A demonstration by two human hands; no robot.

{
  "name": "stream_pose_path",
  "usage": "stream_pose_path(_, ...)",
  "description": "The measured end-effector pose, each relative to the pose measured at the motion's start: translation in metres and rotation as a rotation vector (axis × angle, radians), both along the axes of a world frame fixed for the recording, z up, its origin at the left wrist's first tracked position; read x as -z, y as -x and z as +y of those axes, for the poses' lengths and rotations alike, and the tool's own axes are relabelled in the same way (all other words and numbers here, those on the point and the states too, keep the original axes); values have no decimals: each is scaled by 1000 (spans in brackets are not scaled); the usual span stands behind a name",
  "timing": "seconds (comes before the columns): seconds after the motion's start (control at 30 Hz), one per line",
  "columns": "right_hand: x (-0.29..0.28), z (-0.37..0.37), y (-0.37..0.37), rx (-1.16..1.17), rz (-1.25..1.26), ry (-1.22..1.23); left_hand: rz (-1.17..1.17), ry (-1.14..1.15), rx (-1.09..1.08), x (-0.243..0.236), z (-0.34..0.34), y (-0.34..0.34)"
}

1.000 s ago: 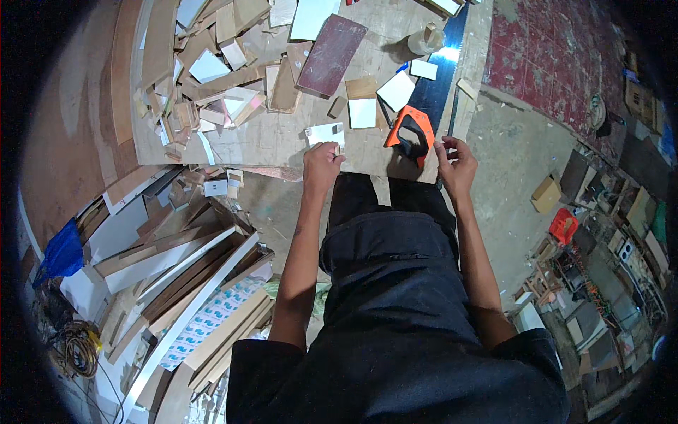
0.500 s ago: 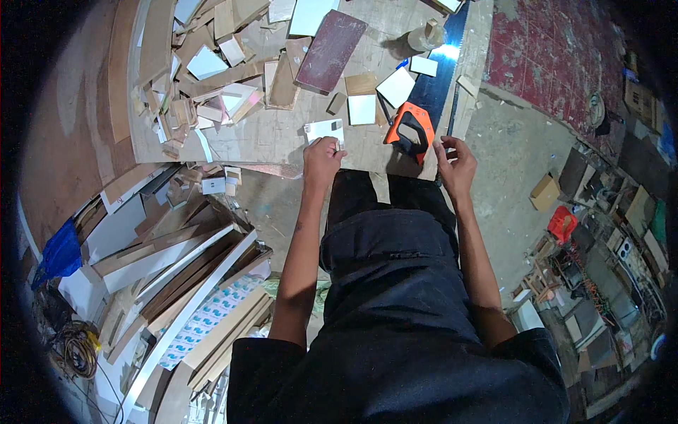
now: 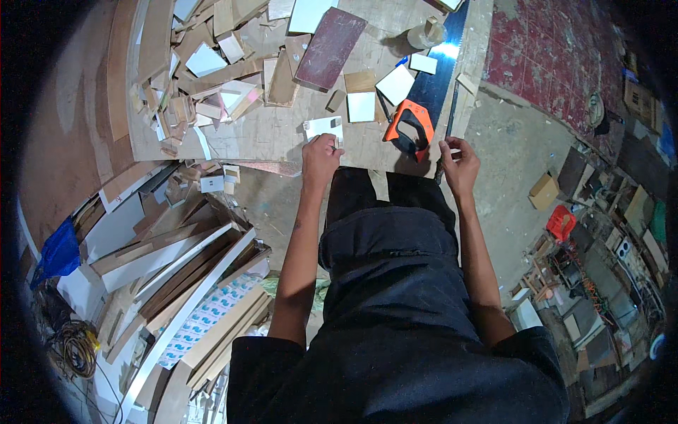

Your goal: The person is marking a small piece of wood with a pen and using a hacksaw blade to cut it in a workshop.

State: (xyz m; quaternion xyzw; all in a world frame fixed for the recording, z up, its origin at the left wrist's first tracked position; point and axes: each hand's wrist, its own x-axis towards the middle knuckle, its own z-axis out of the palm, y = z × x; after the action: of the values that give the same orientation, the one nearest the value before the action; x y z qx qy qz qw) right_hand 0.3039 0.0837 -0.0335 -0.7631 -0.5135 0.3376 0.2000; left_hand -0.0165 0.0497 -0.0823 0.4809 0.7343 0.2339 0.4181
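My left hand (image 3: 322,156) is closed at the near edge of a small white board piece (image 3: 323,128) with dark patches, lying at the table's front edge. Its fingers hide the piece's near side. To the right, my right hand (image 3: 460,164) is held with curled fingers by the table's front right corner. A thin dark strip (image 3: 452,109) runs down to its fingertips; whether they grip it I cannot tell. Between my hands lies a handsaw (image 3: 409,127) with an orange and black handle, its dark blade pointing away from me.
Wood offcuts (image 3: 212,78) pile up on the table's left. A maroon board (image 3: 330,49), white squares (image 3: 361,107) and a round container (image 3: 426,34) stand or lie farther back. Long boards (image 3: 191,283) lean at the lower left. An open cardboard box (image 3: 544,191) sits on the right floor.
My right hand has shifted slightly to the right and down. My left hand stays at the white piece, and the view has moved a little.
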Motion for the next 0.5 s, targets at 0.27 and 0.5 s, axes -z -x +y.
stream_pose_path(0.27,-5,0,3,8,-13,38,-9,-37,-7,2,1,-1)
stream_pose_path(0.5,-5,1,0,-25,-37,29,-38,-28,-31,-6,5,-2)
